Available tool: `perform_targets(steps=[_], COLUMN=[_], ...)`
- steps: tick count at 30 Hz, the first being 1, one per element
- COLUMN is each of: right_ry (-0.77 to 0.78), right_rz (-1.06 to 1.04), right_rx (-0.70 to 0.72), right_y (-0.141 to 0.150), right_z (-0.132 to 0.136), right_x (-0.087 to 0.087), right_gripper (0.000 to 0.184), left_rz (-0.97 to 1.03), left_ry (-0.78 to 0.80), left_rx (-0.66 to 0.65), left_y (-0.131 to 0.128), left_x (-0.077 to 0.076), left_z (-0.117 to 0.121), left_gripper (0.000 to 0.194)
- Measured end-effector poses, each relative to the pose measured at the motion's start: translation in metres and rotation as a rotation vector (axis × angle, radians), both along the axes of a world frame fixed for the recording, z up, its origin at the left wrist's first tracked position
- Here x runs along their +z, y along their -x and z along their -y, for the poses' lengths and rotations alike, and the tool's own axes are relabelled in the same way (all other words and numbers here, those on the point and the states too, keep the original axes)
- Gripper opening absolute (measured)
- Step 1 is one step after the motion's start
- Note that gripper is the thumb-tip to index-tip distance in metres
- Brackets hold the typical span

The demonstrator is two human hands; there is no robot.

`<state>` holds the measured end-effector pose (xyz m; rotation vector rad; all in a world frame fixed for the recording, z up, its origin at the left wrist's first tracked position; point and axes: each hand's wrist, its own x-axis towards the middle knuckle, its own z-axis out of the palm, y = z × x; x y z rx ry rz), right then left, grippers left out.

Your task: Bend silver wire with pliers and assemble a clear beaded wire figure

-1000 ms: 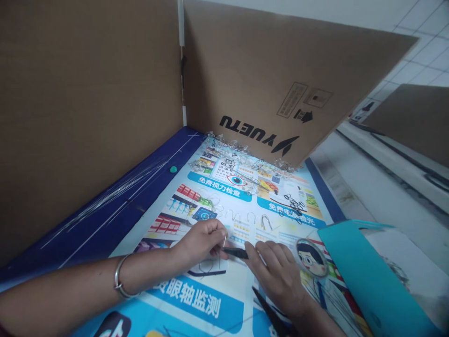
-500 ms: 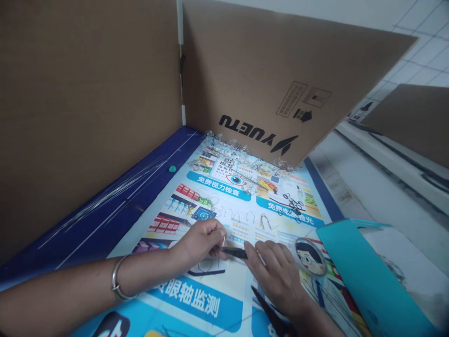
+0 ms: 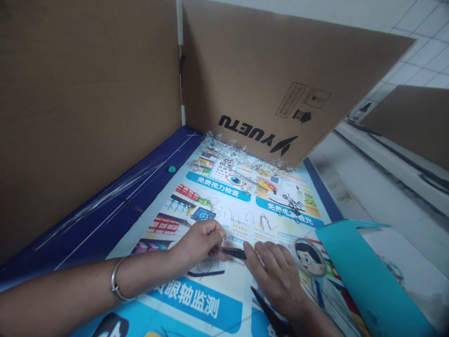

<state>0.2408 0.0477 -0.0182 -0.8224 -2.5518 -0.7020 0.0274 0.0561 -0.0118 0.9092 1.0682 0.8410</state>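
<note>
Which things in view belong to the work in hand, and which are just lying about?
Work in hand:
thin wire, pinched in the left hand
dark tool, probably pliers, held in the right hand
bent wire pieces beyond the hands, likely related

Apparently just about:
green disc
teal box
cardboard panel, standing behind

Left hand (image 3: 206, 239) pinching thin wire (image 3: 223, 241); right hand (image 3: 275, 274), at its 4 o'clock, gripping a black tool (image 3: 234, 253) over a printed sheet (image 3: 231, 302).
</note>
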Motion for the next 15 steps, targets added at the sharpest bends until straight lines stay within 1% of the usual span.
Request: perform_targets(steps=[6,15], right_ry=[0.016,0.052], right_rz=[0.009,-0.017], right_rx=[0.0,-0.009], right_y=[0.0008,0.001], right_z=[-0.001,-0.0003], right_x=[-0.0004,-0.0029], right_gripper=[0.026,0.026], left_rz=[0.0,0.017], left_ry=[0.011,-0.025], left_rx=[0.006,-0.016], left_y=[-0.0002,0.0006], left_x=[-0.0011,0.0016], left_z=[-0.0005,0.0008], left_gripper=[0.022,0.024])
